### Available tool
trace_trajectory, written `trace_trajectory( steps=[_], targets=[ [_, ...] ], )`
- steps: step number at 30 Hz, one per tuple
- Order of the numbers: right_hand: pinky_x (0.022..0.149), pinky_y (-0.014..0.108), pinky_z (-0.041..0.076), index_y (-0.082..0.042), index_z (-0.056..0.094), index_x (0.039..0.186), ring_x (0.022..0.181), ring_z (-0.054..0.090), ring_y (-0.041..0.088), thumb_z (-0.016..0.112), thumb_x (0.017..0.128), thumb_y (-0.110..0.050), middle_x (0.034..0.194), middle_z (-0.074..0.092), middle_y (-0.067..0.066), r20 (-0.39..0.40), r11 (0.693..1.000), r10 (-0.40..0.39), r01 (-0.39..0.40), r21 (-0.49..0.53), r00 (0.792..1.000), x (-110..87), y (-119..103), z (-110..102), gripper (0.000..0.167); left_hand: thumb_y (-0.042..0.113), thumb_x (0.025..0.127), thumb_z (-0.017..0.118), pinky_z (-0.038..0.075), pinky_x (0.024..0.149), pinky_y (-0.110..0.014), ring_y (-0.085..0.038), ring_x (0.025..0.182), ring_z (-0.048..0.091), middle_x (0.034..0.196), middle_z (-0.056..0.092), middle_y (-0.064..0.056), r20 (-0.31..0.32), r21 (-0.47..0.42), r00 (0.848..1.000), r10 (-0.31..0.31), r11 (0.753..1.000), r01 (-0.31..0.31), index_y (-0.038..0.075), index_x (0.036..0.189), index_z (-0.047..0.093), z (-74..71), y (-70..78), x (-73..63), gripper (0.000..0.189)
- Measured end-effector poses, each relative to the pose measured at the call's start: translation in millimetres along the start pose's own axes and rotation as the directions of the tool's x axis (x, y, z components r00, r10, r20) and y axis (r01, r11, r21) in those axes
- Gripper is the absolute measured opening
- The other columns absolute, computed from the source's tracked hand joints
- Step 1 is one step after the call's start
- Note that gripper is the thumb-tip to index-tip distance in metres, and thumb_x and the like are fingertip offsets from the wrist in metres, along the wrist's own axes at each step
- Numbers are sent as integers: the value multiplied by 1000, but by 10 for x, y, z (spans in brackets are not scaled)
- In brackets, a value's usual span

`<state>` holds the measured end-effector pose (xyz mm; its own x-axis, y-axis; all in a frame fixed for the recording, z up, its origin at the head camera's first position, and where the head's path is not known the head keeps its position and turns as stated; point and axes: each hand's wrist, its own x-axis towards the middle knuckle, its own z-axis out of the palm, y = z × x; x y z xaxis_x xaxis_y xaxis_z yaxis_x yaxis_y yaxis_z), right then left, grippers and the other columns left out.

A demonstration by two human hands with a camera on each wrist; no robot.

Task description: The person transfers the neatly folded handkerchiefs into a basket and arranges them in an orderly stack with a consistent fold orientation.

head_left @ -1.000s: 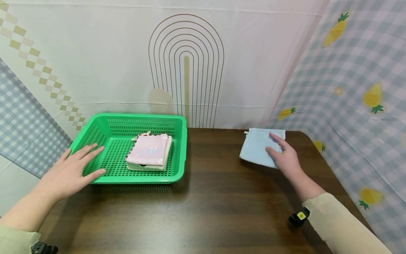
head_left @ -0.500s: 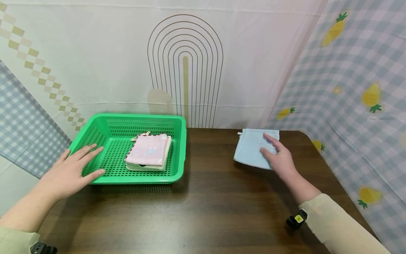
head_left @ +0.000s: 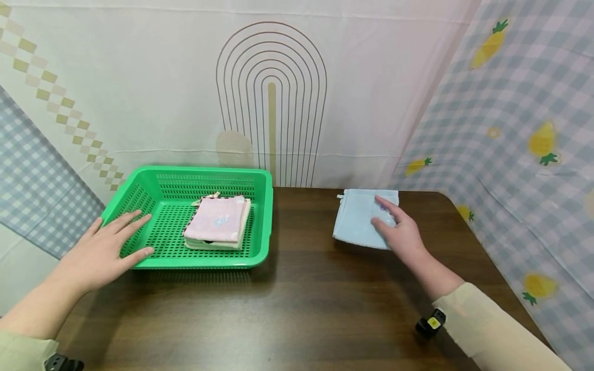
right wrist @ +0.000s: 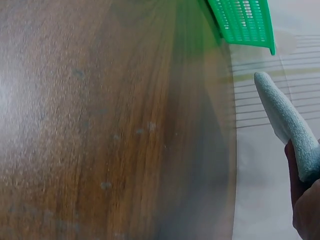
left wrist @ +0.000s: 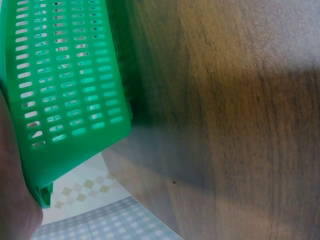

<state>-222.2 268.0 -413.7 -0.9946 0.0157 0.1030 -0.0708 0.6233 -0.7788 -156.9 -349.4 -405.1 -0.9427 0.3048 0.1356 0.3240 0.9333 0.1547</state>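
My right hand (head_left: 402,234) holds a folded light-blue washcloth (head_left: 359,220); thumb and index finger lie on top, and the right wrist view shows a finger beneath the folded cloth (right wrist: 287,117). The cloth is held above the table, with a small loop at its far left corner. My left hand (head_left: 99,253) rests with spread fingers over the near left corner of a green plastic basket (head_left: 268,216). Inside the basket, toward its right side, lies a folded pink washcloth (head_left: 220,219) on top of a cream cloth (head_left: 243,226).
The dark wooden table (head_left: 297,299) runs between basket and right hand. A white patterned curtain (head_left: 362,93) hangs along the back edge, and a checked curtain with pineapples (head_left: 510,180) borders the right side.
My right hand has carried the light-blue washcloth a short way left, toward the basket. The left hand, the basket and the cloths in it stay put.
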Motion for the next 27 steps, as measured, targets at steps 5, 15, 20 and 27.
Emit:
trace_trajectory(
  steps=[5,15,20,27],
  targets=[
    [114,55,31,-23,50,148,143,34,33,68,95,-29,153,42,14,-11,999,-39,39,2,999,-17,-45,35,57,52,93,62,-15,119,-50,-46,138,35,158,30,-19,-2,-1,1000,1,1000,-1,21,159,26,-22,8,6,81],
    [111,54,34,-24,51,147,142,35,30,69,94,-30,152,45,11,-16,997,-81,81,15,997,-30,-163,86,56,53,94,61,-17,118,-49,-47,137,35,158,28,-19,5,10,1000,7,1000,-7,21,159,24,10,-22,1,82],
    [110,52,35,-25,50,148,141,36,29,69,95,-31,153,44,11,-4,996,-82,82,22,997,-39,-204,105,57,53,94,60,-18,118,-49,-48,137,35,158,28,-20,1,10,1000,15,1000,-15,21,160,22,16,-13,-11,82],
    [110,52,35,-24,50,148,140,37,29,69,95,-30,152,44,10,-3,995,-100,100,24,995,-33,-262,117,56,54,95,59,-17,118,-50,-48,137,36,158,29,-20,-10,18,1000,17,1000,-17,21,160,23,2,1,-10,82]
  ],
)
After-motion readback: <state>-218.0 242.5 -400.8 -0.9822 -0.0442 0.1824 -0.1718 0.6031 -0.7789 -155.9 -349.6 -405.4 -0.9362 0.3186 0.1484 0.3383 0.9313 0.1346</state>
